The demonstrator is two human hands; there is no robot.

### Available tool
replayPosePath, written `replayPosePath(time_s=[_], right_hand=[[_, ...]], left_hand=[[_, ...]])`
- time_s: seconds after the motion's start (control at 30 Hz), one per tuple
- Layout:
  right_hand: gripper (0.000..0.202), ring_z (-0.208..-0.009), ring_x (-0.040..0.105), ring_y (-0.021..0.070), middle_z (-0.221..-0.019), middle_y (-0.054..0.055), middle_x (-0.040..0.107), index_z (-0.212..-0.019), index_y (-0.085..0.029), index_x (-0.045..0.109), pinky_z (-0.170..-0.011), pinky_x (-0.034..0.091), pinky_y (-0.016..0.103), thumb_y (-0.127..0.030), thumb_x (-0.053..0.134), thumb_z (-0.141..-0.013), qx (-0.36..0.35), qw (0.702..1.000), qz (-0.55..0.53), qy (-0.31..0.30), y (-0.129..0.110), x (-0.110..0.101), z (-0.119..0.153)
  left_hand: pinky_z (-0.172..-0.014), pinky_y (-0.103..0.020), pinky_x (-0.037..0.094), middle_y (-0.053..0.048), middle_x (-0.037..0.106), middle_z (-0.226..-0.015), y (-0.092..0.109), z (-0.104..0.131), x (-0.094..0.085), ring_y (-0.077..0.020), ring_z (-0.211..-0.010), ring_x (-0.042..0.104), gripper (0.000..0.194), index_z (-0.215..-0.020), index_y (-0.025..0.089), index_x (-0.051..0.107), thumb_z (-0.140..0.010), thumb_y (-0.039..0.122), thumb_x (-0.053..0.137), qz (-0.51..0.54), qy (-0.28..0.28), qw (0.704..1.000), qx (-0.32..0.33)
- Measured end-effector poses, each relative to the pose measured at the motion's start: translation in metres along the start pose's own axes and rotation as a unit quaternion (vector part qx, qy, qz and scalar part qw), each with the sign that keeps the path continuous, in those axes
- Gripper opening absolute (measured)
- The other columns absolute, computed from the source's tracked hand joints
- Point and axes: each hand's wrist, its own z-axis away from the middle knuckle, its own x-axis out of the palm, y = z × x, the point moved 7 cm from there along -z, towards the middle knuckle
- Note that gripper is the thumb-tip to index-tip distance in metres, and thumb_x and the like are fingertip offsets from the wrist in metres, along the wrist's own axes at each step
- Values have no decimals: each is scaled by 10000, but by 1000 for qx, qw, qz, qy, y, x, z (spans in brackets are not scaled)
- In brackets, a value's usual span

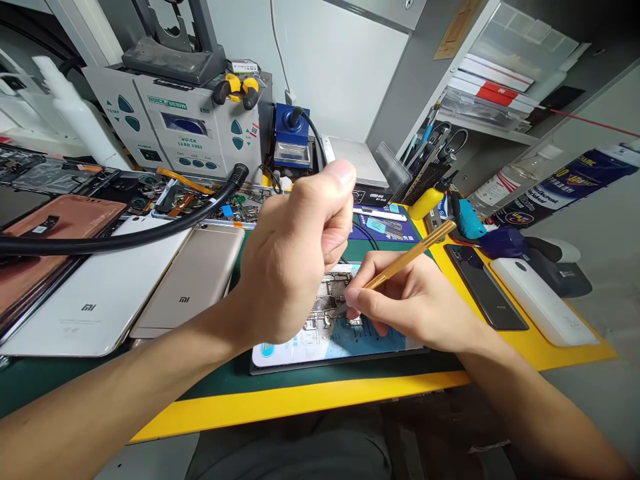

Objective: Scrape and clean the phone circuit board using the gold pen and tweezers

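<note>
My left hand is raised above the work mat, its fingers curled into a fist with the thumb on top. Whatever it may hold is hidden. Between the thumb and fingers of my right hand is a slim gold-handled tool, tilted with its thin tip down at a circuit board. The board lies in a metal fixture on a blue and white mat, partly covered by both hands.
A hot air station stands at the back left, its black hose arching leftward over phones and a white tablet. Loose parts lie behind these. To the right are a black phone, a white device, bottles and a tool holder.
</note>
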Motion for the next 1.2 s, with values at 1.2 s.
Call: replayPosePath(time_s=[1.2], right_hand=[[133, -496, 541, 92, -653, -13, 645, -808, -173, 650, -447, 433, 206, -215, 772, -843, -16, 1000, 18, -20, -2, 1, 2]], left_hand=[[-537, -301, 271, 28, 274, -543, 0, 1, -1, -76, -497, 286, 515, -576, 200, 303, -1075, 321, 349, 4, 6, 1000, 5]])
